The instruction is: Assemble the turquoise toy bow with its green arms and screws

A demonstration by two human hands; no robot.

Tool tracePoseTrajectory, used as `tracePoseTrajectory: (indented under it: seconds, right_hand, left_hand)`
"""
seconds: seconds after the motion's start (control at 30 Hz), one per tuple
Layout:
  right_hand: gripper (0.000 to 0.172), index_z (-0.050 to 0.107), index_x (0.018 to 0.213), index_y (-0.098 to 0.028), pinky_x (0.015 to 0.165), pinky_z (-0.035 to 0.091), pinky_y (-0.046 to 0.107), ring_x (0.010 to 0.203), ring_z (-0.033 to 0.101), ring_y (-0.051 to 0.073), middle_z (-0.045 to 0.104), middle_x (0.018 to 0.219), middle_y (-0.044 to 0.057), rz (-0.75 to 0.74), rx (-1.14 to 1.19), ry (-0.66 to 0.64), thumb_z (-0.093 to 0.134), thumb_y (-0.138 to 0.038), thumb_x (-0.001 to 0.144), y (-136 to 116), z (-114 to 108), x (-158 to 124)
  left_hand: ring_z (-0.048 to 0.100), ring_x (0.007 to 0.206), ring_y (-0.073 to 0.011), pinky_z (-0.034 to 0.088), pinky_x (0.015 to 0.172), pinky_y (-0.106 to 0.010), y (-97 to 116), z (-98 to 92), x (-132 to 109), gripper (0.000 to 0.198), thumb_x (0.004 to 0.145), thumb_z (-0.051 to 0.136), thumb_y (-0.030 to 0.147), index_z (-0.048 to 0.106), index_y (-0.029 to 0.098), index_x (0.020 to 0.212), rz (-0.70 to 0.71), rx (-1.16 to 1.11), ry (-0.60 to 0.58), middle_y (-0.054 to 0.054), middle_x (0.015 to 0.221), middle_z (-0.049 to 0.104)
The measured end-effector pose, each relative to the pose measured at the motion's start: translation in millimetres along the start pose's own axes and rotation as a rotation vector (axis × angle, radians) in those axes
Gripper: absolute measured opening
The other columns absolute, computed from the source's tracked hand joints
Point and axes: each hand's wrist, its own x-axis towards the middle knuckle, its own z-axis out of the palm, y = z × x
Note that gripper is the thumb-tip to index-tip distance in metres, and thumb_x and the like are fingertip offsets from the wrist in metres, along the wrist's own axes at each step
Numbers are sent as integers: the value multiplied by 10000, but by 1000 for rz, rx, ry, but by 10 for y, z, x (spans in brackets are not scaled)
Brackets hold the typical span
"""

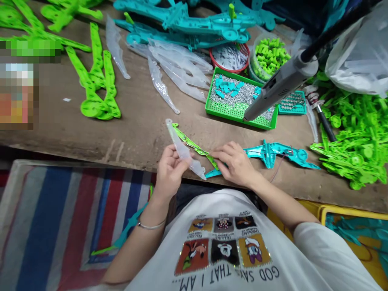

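My left hand [174, 167] is closed on a translucent, curved plastic blade [183, 151], held slanted above the table's front edge. Behind the blade runs a thin green plastic strip [192, 142], which slants down toward my right hand. My right hand [232, 161] rests over the end of a long turquoise plastic part [269, 152], its fingers bent round the spot where the green strip meets it. Those fingers cover the joint. A thin wire lies along the turquoise part's right half.
A green tray [236, 111] of small metal pieces stands behind my hands, under a grey electric screwdriver [274, 83]. More translucent blades [178, 66] lie at the back. Green parts [357, 149] heap at right, near a black-handled tool [326, 125]. A striped sheet [72, 202] lies below left.
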Motion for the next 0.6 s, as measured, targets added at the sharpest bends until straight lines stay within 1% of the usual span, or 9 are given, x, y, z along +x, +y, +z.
tracePoseTrajectory:
  seconds: [0.1,0.13,0.2,0.3,0.43,0.5,0.6]
  right_hand:
    - [298,714,1249,-210,851,449,447,1041,571,269,748,1178,116,-19,-106,-37,532,-248,1017,1,94,-48]
    - [303,712,1257,-209,851,445,451,1046,566,271,746,1178,118,-27,-122,-42,528,-257,1021,5,116,-64]
    - [310,710,1267,-215,853,443,451,1055,565,272,742,1165,118,-43,-144,-49,521,-271,1027,13,144,-84]
    - [299,725,1241,-217,852,451,441,1048,573,270,733,1147,121,-41,-154,-45,531,-285,1025,15,152,-77]
    - [257,773,1078,-177,890,478,404,996,592,242,734,1104,117,31,-67,-3,550,-288,1015,9,138,36]
    - [219,775,977,-164,889,484,383,945,603,229,741,1028,106,81,-43,-34,580,-264,989,-1,119,145]
    - [108,745,849,-167,852,482,368,898,625,237,744,918,101,185,-75,-148,663,-218,898,-38,67,339]
  left_hand:
    - [699,855,-162,578,721,-251,39,13,11,437,856,776,320,555,202,1213,-16,38,-123,-100,1173,743]
    - [705,863,-172,574,716,-258,51,21,19,426,859,771,323,552,201,1204,-29,46,-159,-112,1190,745]
    - [712,863,-177,567,718,-261,70,34,37,418,858,771,324,551,200,1190,-62,47,-188,-115,1174,758]
    - [705,812,-158,569,718,-260,79,41,63,421,848,787,321,551,205,1176,-111,12,-163,-99,1135,775]
    - [699,785,-145,569,691,-247,65,34,56,421,844,796,325,555,203,1167,-144,-38,-116,-91,1149,771]
    - [692,779,-137,571,692,-246,61,31,28,415,848,791,320,560,200,1171,-140,-48,-100,-91,1170,760]
    - [671,768,-123,567,679,-235,63,29,-29,404,848,790,313,575,199,1170,-119,-34,-63,-80,1174,741]
